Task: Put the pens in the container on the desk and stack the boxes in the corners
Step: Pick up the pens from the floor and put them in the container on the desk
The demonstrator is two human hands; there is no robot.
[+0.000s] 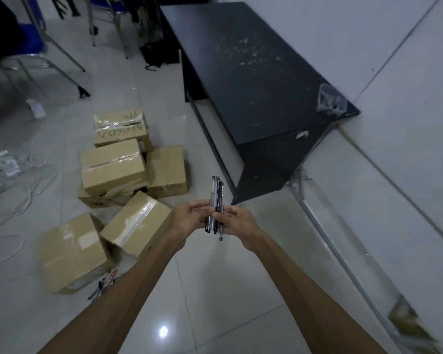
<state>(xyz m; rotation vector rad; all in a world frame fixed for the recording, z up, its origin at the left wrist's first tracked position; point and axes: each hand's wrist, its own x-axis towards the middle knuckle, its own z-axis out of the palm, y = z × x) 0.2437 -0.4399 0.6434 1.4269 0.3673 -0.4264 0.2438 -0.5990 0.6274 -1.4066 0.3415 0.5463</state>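
Both my hands hold one bundle of several dark pens [216, 194] upright above the tiled floor. My left hand [189, 217] grips it from the left and my right hand [237, 222] pinches it from the right. A clear plastic container [331, 102] stands on the near right corner of the black desk [253, 80]. Several taped cardboard boxes [111, 169] lie scattered on the floor to my left, one [73, 252] tipped with a flap loose. More pens [105, 283] lie on the floor beside that box.
White cables [16, 200] snake over the floor at far left. Metal chair legs [62, 54] and a dark bag [155, 53] stand at the back. The white wall [394, 149] runs along the right, with a room corner behind the desk.
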